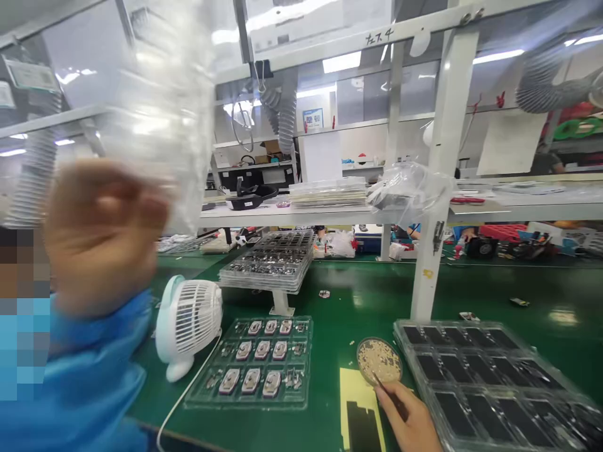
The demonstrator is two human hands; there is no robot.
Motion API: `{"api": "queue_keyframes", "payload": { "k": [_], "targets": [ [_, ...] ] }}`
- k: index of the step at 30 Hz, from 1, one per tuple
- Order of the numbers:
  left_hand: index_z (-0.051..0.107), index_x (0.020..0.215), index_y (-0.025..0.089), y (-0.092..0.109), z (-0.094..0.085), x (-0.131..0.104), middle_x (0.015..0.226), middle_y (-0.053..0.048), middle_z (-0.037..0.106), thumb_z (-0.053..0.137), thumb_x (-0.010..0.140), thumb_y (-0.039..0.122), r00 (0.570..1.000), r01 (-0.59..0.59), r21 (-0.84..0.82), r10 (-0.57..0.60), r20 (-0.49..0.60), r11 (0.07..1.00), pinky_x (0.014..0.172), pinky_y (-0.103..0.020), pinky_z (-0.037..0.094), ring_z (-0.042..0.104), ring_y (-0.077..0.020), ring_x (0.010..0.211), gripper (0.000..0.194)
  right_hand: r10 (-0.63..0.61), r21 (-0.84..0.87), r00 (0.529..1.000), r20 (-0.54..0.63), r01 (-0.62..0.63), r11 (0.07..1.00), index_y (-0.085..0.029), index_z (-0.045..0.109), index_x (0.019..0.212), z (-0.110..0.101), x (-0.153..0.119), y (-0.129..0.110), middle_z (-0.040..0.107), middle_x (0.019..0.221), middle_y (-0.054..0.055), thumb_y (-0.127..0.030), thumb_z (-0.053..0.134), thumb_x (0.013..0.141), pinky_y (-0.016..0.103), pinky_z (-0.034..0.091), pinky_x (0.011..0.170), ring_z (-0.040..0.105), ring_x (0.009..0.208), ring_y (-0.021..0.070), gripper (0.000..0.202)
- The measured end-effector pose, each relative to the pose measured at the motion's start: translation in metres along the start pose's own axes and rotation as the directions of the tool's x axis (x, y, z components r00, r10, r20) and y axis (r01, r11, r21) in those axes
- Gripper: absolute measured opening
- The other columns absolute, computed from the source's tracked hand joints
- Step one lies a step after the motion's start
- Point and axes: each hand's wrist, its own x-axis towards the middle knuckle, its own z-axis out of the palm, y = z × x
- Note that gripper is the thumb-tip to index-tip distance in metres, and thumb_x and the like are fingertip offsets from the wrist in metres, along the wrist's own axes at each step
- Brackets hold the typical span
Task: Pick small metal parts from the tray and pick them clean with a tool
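Note:
My left hand is raised at the left in a blue sleeve. It is blurred, its fingers closed on a clear plastic piece that hangs in front of the view. At the lower right, my right hand pinches thin tweezers, their tip at the rim of a round dish of small pale pieces. Under the dish's near side lies a yellow sheet with a dark piece on it. A clear tray of small metal-looking parts sits left of the dish.
A white fan with a cable stands at the left. Behind the tray, stacked clear trays rest on a raised support. Trays of dark rectangular parts fill the right. A white post and shelf cross the view.

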Motion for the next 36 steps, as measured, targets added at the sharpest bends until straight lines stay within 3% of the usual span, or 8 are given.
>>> {"api": "queue_keyframes", "payload": {
  "k": [3, 7, 10, 14, 19, 28, 33, 36],
  "targets": [
    [0.065, 0.111, 0.026, -0.027, 0.048, 0.045, 0.101, -0.002, 0.065, 0.064, 0.093, 0.034, 0.983, -0.164, 0.030, 0.161, 0.093, 0.986, 0.092, -0.039, 0.051, 0.061, -0.0170, 0.094, 0.020, 0.005, 0.030, 1.000, -0.012, -0.005, 1.000, -0.023, 0.074, 0.087, 0.001, 0.002, 0.005, 0.075, 0.085, 0.004, -0.052, 0.059, 0.093, 0.023, 0.057, 0.070, 0.072, 0.078, 0.0220, 0.033],
    [0.071, 0.099, 0.022, -0.083, 0.111, 0.089, 0.106, -0.006, 0.068, 0.058, 0.093, 0.031, 0.892, -0.360, 0.173, 0.284, 0.351, 0.917, 0.101, -0.046, 0.044, 0.057, -0.0247, 0.107, 0.017, 0.028, 0.062, 0.999, -0.017, -0.027, 0.998, -0.022, 0.074, 0.086, 0.002, 0.003, 0.007, 0.074, 0.083, 0.005, -0.053, 0.056, 0.094, 0.024, 0.056, 0.071, 0.071, 0.078, 0.0224, 0.037],
    [0.072, 0.098, 0.022, -0.117, 0.148, 0.097, 0.106, -0.007, 0.071, 0.051, 0.093, 0.029, 0.872, -0.230, 0.168, 0.126, 0.473, 0.959, 0.099, -0.044, 0.045, 0.061, -0.0269, 0.107, 0.023, 0.029, 0.048, 0.999, -0.023, -0.028, 0.998, -0.020, 0.072, 0.082, 0.003, 0.004, 0.003, 0.072, 0.079, 0.006, -0.055, 0.053, 0.095, 0.025, 0.056, 0.070, 0.069, 0.075, 0.0224, 0.042],
    [0.070, 0.111, 0.024, -0.114, 0.179, 0.087, 0.114, -0.006, 0.072, 0.039, 0.100, 0.040, 0.934, -0.051, 0.177, -0.016, 0.357, 0.983, 0.093, -0.039, 0.048, 0.063, -0.0269, 0.106, 0.036, -0.003, 0.015, 0.998, -0.062, 0.004, 1.000, -0.019, 0.070, 0.076, 0.004, 0.006, -0.001, 0.069, 0.071, 0.004, -0.056, 0.054, 0.095, 0.024, 0.054, 0.063, 0.066, 0.067, 0.0193, 0.044],
    [0.068, 0.119, 0.022, -0.101, 0.198, 0.087, 0.120, -0.008, 0.071, 0.049, 0.095, 0.054, 0.910, -0.193, 0.277, 0.066, 0.410, 0.941, 0.101, -0.044, 0.042, 0.059, -0.0314, 0.117, 0.044, -0.036, -0.045, 0.997, -0.072, 0.033, 0.998, -0.020, 0.070, 0.075, 0.004, 0.007, 0.005, 0.068, 0.068, 0.003, -0.052, 0.056, 0.095, 0.022, 0.053, 0.059, 0.065, 0.062, 0.0178, 0.040],
    [0.072, 0.112, 0.024, -0.179, 0.208, 0.096, 0.116, -0.008, 0.072, 0.050, 0.093, 0.042, 0.895, 0.040, 0.204, -0.126, 0.428, 0.978, 0.097, -0.042, 0.047, 0.062, -0.0284, 0.110, 0.034, -0.034, -0.090, 0.999, -0.041, 0.030, 0.995, -0.020, 0.069, 0.076, 0.006, 0.006, 0.014, 0.067, 0.069, 0.002, -0.049, 0.054, 0.096, 0.021, 0.051, 0.060, 0.065, 0.063, 0.0173, 0.038],
    [0.073, 0.110, 0.020, -0.177, 0.214, 0.102, 0.112, -0.008, 0.073, 0.051, 0.092, 0.037, 0.878, 0.056, 0.234, -0.159, 0.452, 0.971, 0.100, -0.043, 0.046, 0.062, -0.0276, 0.107, 0.033, -0.006, -0.031, 1.000, -0.002, 0.006, 0.999, -0.020, 0.069, 0.081, 0.005, 0.005, 0.004, 0.070, 0.077, 0.003, -0.046, 0.052, 0.099, 0.024, 0.053, 0.067, 0.067, 0.072, 0.0197, 0.036],
    [0.067, 0.122, 0.019, -0.167, 0.206, 0.086, 0.125, -0.009, 0.066, 0.056, 0.092, 0.036, 0.921, -0.019, 0.189, -0.056, 0.386, 0.982, 0.109, -0.045, 0.039, 0.055, -0.0273, 0.121, 0.036, 0.029, -0.009, 1.000, -0.001, -0.029, 1.000, -0.020, 0.070, 0.086, 0.003, 0.003, -0.002, 0.071, 0.084, 0.005, -0.043, 0.053, 0.099, 0.026, 0.054, 0.071, 0.069, 0.079, 0.0214, 0.031]
  ]
}}
